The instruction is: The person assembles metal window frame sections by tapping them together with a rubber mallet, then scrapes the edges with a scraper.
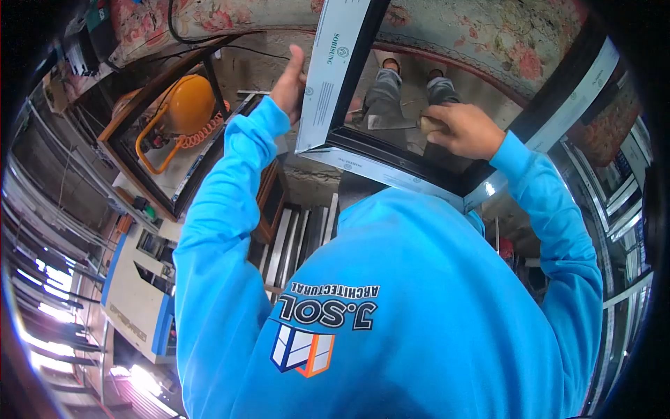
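Observation:
A window frame with black inner edges and white-blue protective film (328, 77) stands against my body, with a see-through pane in it. Beside its left outer edge is my left hand (288, 87), thumb stretched up, palm towards the frame; some fingers are partly hidden. My right hand (460, 130) is closed round the handle of a scraper, over the pane near the lower right corner. The scraper's flat, wide blade (389, 119) points left, above the frame's lower bar. Whether the blade touches the pane is unclear.
A floral-covered surface (460, 52) lies ahead. To the left are another dark frame (132, 105), a yellow tank (190, 103) with a coiled orange hose (202, 129), and a beige-blue machine (136, 293). Metal profiles (296, 234) lie below; more stand at the right.

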The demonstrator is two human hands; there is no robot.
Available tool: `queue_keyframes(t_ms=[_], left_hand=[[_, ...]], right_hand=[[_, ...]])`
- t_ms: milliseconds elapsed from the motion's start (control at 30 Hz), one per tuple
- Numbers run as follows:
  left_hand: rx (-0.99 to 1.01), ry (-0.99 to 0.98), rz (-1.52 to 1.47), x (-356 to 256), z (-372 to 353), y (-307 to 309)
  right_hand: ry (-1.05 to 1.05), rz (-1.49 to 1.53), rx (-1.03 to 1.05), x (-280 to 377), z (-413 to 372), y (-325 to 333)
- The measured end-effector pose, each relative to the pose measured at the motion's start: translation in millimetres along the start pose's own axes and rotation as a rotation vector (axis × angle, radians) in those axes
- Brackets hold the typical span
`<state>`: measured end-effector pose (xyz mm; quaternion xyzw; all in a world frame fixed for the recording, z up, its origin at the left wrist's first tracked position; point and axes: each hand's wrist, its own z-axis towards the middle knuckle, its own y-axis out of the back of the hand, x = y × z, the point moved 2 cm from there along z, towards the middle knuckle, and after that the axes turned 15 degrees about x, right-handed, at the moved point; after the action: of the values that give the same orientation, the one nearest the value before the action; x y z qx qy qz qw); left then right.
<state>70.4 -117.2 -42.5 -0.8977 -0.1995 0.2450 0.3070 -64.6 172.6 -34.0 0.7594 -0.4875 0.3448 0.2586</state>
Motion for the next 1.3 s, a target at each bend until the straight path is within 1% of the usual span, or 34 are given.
queue_keyframes(t_ms=[33,67,200,300,367,433,500,533,600,633,700,733,800,833,900,933,967,1033,1100,1133,1200,1233,1300], left_hand=[[-0.001,0.083,-0.094,12,-2,6],[0.016,0.111,-0.067,18,-4,5],[0.001,0.105,-0.148,34,-5,13],[0.061,0.092,-0.132,33,4,19],[-0.084,0.189,-0.217,35,-1,14],[-0.071,0.182,-0.201,36,-4,13],[-0.164,0.115,-0.096,39,-6,18],[-0.166,0.112,-0.095,43,-7,22],[-0.342,0.146,-0.146,50,-11,25],[-0.342,0.145,-0.143,52,-13,25],[-0.137,-0.014,-0.219,44,-14,8],[-0.138,-0.015,-0.218,43,-13,11],[0.054,-0.005,-0.248,41,-7,13],[0.055,-0.003,-0.251,43,-7,14],[-0.112,0.084,-0.246,41,-8,12],[-0.11,0.085,-0.248,44,-7,15],[-0.149,0.106,-0.228,50,-7,22],[-0.188,0.127,-0.209,69,-7,45],[-0.303,0.212,-0.003,78,-6,60],[-0.305,0.211,-0.003,84,-9,66],[-0.438,0.135,-0.097,66,-23,35],[-0.439,0.135,-0.095,65,-23,27],[-0.479,-0.008,-0.037,63,-24,17]], right_hand=[[0.002,-0.002,-0.005,-1,-3,2],[-0.004,-0.028,-0.031,-1,-5,3],[-0.031,-0.038,-0.053,-3,-7,1],[-0.055,-0.07,-0.051,1,-6,-2],[-0.052,-0.054,-0.053,2,-4,-7],[-0.042,-0.045,-0.054,3,-6,-11],[-0.036,-0.029,-0.094,5,-9,-10],[-0.034,-0.032,-0.095,5,-10,-8],[-0.038,-0.024,-0.094,4,-14,-7],[-0.037,-0.025,-0.097,4,-15,-6],[-0.003,-0.033,-0.087,4,-16,-2],[-0.002,-0.034,-0.087,4,-15,-1],[0.032,-0.006,-0.023,6,-13,2],[0.031,-0.004,-0.021,10,-12,3],[-0.007,-0.031,-0.016,15,-12,7],[-0.009,-0.03,-0.014,15,-12,6],[-0.014,-0.035,-0.027,14,-12,6],[-0.018,-0.042,-0.04,14,-13,6],[-0.011,-0.067,-0.029,13,-14,7],[-0.009,-0.068,-0.029,13,-14,9],[-0.03,-0.066,0.005,15,-15,12],[-0.029,-0.066,0.003,13,-15,11],[-0.007,-0.063,-0.057,9,-15,9]])
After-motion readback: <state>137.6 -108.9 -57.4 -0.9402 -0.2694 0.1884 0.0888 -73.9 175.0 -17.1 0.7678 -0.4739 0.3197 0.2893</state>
